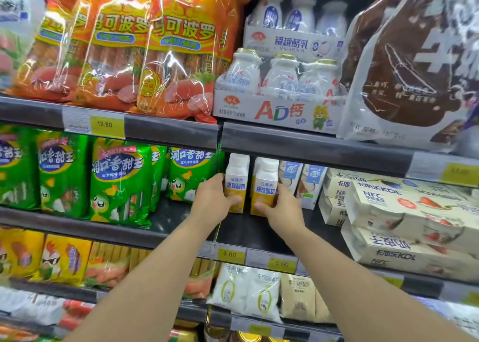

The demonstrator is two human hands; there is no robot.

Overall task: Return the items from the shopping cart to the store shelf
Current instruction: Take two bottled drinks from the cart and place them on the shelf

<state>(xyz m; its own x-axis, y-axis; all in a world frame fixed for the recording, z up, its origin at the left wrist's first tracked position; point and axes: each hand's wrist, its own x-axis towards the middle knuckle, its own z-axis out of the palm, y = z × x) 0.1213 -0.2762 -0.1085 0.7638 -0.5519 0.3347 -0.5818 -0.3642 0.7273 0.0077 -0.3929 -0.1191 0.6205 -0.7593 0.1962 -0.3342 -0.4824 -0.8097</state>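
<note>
Two white-and-yellow yogurt bottles stand upright side by side on the dark middle shelf (241,231). My left hand (212,199) wraps the left yogurt bottle (236,178) from its left side, thumb across its yellow base. My right hand (281,206) grips the right yogurt bottle (265,183) from its right side at the base. A further white cap shows just behind the right bottle. No shopping cart is in view.
Green sausage packs (119,181) sit left of the bottles, small cartons (309,183) and beige NFC juice cases (404,212) to the right. Orange sausage packs (178,48) and AD calcium milk packs (280,108) fill the shelf above. Bagged items (259,292) sit below.
</note>
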